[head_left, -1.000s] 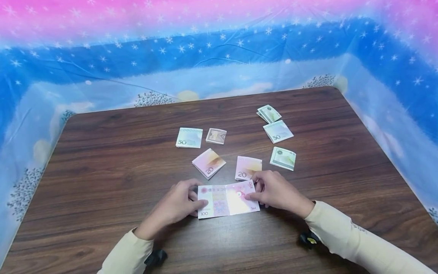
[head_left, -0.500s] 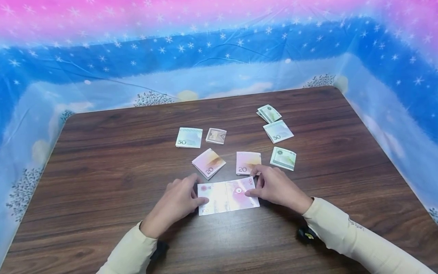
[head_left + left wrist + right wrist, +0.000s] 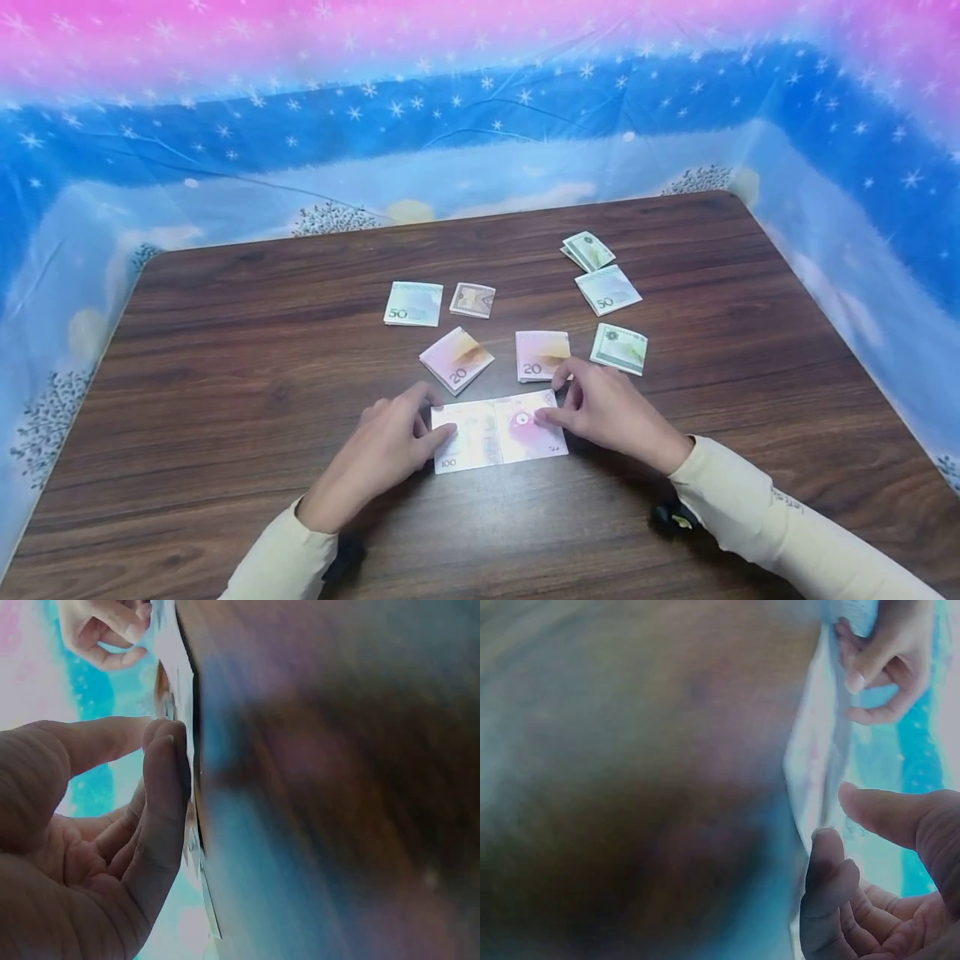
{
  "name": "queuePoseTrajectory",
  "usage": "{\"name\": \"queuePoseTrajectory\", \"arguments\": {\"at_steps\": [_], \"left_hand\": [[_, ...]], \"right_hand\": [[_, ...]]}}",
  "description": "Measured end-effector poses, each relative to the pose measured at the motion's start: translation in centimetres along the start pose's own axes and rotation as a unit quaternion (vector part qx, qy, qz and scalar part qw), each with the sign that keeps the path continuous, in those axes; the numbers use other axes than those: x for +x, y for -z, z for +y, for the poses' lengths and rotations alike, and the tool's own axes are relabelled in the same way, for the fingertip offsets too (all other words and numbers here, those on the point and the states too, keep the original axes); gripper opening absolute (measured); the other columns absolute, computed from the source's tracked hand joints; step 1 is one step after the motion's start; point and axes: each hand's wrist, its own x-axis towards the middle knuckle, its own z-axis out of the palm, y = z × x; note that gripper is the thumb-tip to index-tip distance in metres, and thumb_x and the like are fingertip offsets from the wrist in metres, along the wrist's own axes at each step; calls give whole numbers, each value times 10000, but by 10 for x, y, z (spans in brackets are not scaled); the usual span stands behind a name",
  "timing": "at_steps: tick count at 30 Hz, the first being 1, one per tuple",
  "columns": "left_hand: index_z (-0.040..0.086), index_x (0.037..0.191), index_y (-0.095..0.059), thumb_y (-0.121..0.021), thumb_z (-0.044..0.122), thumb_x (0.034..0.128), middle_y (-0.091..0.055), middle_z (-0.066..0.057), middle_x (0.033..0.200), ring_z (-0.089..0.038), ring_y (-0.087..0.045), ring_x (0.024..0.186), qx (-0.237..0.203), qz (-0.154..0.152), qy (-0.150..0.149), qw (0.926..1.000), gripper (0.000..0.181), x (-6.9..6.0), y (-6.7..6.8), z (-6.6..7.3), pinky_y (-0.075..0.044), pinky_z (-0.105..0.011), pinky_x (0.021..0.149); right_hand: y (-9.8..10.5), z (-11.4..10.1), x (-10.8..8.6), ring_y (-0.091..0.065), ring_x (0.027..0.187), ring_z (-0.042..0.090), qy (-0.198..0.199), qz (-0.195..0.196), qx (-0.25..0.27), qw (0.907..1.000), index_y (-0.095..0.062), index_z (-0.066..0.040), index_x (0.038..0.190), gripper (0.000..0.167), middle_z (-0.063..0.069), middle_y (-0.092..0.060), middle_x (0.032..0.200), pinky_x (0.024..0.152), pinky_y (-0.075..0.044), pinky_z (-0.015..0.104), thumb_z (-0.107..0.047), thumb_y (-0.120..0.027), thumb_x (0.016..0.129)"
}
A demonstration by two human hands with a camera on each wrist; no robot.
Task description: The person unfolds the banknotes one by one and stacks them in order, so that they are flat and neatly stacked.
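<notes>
A pinkish 100 banknote [image 3: 476,446], creased across its middle, lies spread out in front of me. My left hand [image 3: 393,437] pinches its left end, thumb on the printed face and fingers at the edge. At the right end, my right hand [image 3: 611,412] holds it likewise, its thumb on the face and index finger by the far corner. In the right wrist view the banknote [image 3: 814,750] stretches between both hands, seen nearly edge-on. Just beyond it lie two folded 20 notes, one tilted [image 3: 457,358] and one straighter [image 3: 538,354], the latter close to my right fingers.
Farther back on the brown wooden table [image 3: 247,375] lie a folded 50 note [image 3: 414,304] and a small brownish folded note [image 3: 472,300]. To the right are another 50 note [image 3: 609,289] and green folded notes [image 3: 620,348]. A snowflake-patterned cloth [image 3: 450,108] hangs behind.
The banknote and both hands have shifted slightly away from me, and glare has moved across its face. The straighter 20 note has slid a little farther back. Other notes stay put.
</notes>
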Motion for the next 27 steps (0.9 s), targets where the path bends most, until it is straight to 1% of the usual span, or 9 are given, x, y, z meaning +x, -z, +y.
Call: {"name": "queuePoseTrajectory", "arguments": {"at_steps": [3, 6, 8, 10, 13, 16, 19, 23, 27], "left_hand": [[53, 1149, -644, -745, 210, 937, -619, 70, 620, -92, -573, 519, -496, -29, -37, 9988, 282, -2, 5, -3, -456, -277, 507], [39, 1156, -637, -712, 184, 961, -667, 25, 665, -132, -629, 548, -1229, -106, 9, 9924, 255, -4, 11, -6, -519, -274, 502], [11, 1172, -623, -688, 146, 973, -694, -32, 713, -182, -666, 589, -1811, -167, 46, 9833, 249, -5, 14, -9, -570, -292, 524], [-19, 1187, -603, -665, 113, 986, -705, -92, 753, -233, -689, 621, -2295, -226, 55, 9730, 248, -5, 16, -12, -602, -312, 560], [-59, 1205, -580, -644, 81, 994, -706, -160, 785, -290, -704, 649, -2805, -265, 84, 9594, 261, -3, 18, -17, -622, -343, 584], [-74, 1208, -575, -644, 86, 995, -703, -191, 796, -310, -707, 661, -3070, -270, 160, 9512, 275, -2, 18, -20, -629, -369, 599], [-80, 1212, -572, -648, 89, 991, -702, -211, 803, -304, -706, 661, -3315, -281, 269, 9427, 288, -1, 19, -22, -632, -390, 603], [-96, 1226, -556, -644, 75, 991, -699, -229, 812, -256, -699, 643, -3649, -292, 332, 9300, 303, 0, 20, -24, -631, -386, 594], [-104, 1245, -541, -644, 76, 994, -702, -213, 826, -202, -686, 637, -3939, -332, 393, 9177, 326, 0, 21, -26, -631, -357, 610]], "right_hand": [[12, 3, 4, -546, 550, 60, -104, 77, 191, 9997, -642, -66, 916, 270, -81, -606, 648, 524, -453, 261, -216, -849, 831], [27, 10, 10, -573, 579, 84, -295, 234, 206, 9991, -662, -69, 910, 230, -55, -635, 684, 548, -467, 272, -209, -833, 846], [37, 16, 15, -595, 613, 105, -427, 376, 185, 9982, -679, -61, 913, 222, -29, -656, 716, 571, -487, 285, -213, -827, 850], [46, 23, 20, -620, 644, 130, -547, 538, 112, 9970, -695, -52, 920, 226, -3, -677, 742, 597, -499, 302, -227, -821, 852], [57, 33, 29, -655, 714, 175, -786, 707, 21, 9944, -703, -26, 956, 281, 36, -698, 789, 645, -504, 322, -267, -814, 862], [66, 44, 36, -675, 797, 229, -1115, 808, -82, 9904, -694, -6, 1011, 346, 82, -713, 853, 694, -510, 364, -303, -806, 874], [73, 56, 43, -682, 873, 281, -1396, 878, -174, 9862, -676, 16, 1068, 411, 134, -725, 928, 764, -520, 435, -326, -803, 878], [78, 69, 52, -645, 945, 350, -1552, 973, -377, 9824, -659, 57, 1119, 481, 204, -701, 1010, 845, -490, 539, -336, -794, 876], [80, 79, 60, -600, 1022, 411, -1728, 1011, -536, 9783, -639, 98, 1169, 568, 269, -656, 1105, 908, -457, 605, -367, -783, 878]]}}
